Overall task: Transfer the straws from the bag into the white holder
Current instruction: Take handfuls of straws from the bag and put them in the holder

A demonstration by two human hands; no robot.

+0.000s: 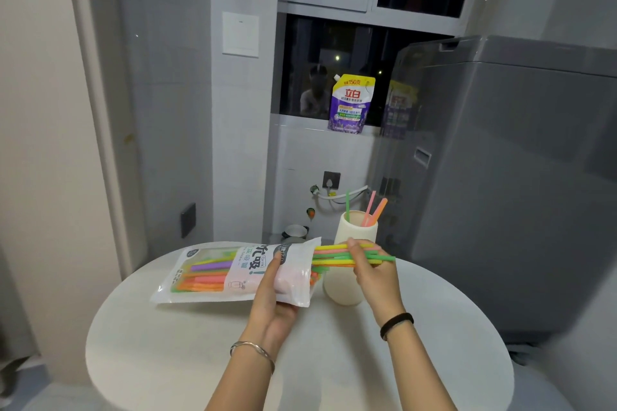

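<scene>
Head view. Left hand (273, 290) grips the clear plastic bag with printed label (230, 274) near its open right end, thumb on top and fingers curled under; the bag is held level just above the round white table (200, 344).

Right hand (374, 274) pinches a bundle of yellow, pink and green plastic straws (330, 255), fingers closed round them. The bundle lies horizontal, one end inside the bag mouth, the other past the fingers.

More orange, pink and purple straws (207, 277) lie inside the bag.

White cylindrical holder (354, 232) stands upright on the table, behind the bundle and the right hand. Three straws, green, pink and orange (370, 207), lean in it.

Grey washing machine (517, 177) at right.
</scene>
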